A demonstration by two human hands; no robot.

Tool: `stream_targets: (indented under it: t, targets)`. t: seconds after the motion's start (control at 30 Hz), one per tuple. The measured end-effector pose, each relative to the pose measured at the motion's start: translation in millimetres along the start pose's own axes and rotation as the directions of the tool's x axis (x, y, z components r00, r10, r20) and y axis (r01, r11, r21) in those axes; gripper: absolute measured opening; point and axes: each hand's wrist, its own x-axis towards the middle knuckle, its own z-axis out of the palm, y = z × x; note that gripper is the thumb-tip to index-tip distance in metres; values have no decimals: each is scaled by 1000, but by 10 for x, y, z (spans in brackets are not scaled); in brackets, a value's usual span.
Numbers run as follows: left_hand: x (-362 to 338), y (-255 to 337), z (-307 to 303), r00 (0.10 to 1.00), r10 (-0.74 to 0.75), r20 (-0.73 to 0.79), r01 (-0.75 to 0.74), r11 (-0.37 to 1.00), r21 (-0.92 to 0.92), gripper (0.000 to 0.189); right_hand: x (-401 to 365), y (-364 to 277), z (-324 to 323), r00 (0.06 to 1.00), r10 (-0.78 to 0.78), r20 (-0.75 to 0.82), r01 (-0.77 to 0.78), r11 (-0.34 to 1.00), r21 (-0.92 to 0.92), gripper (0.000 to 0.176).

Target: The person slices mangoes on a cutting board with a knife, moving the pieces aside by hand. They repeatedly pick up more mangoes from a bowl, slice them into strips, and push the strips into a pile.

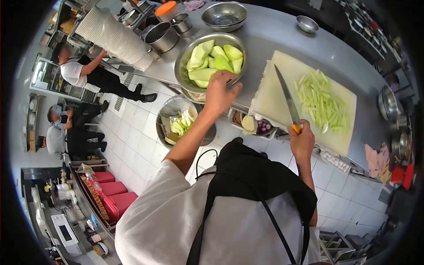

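Observation:
My left hand [221, 93] reaches to the near rim of a metal colander [180, 73], its fingers partly spread beside the pale green vegetable pieces [216, 64] inside. In my right hand [302, 138] is the orange handle of a large knife [288, 96], whose blade points away over the cutting board [277, 66]. Right of the blade, a heap of green vegetable strips [321, 99] lies on the board. Whether my left fingertips touch a piece cannot be made out.
Below the counter's edge stand a waste bin [211, 132] with peelings and a container of onions [263, 127]. Metal bowls [224, 17] and pots [161, 37] stand behind the colander. Two people [77, 73] are at the left, near stacked containers [112, 37]. Pink cloth [376, 160] lies at right.

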Motion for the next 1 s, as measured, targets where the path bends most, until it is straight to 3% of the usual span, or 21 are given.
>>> stream_targets:
  t: [0.13,0.23,0.37,0.47,0.6,0.8,1.0]
  targets:
    - [571,-710,38,976,202,78,-211,968,136,55,103,-197,247,998,41,-50,-42,999,-24,41]
    - [1028,-975,172,898,342,276,-398,900,178,64,75,-343,332,993,89,-77,-92,996,-23,41]
    - [1407,-1198,343,774,329,541,-470,872,141,68,-57,-488,398,981,146,-131,-145,989,17,42]
    - [1530,-1160,295,733,278,621,-432,895,110,67,-152,-454,489,968,156,-195,-161,987,-13,42]
    - [1646,-1300,330,703,296,647,-502,850,157,62,-221,-574,539,952,227,-206,-235,972,-15,42]
    - [1644,-1423,251,754,334,566,-486,863,138,52,-228,-596,674,944,214,-253,-230,972,-36,42]
    - [1754,-1814,236,873,334,355,-429,871,237,43,-114,-529,734,951,159,-265,-180,982,-57,39]
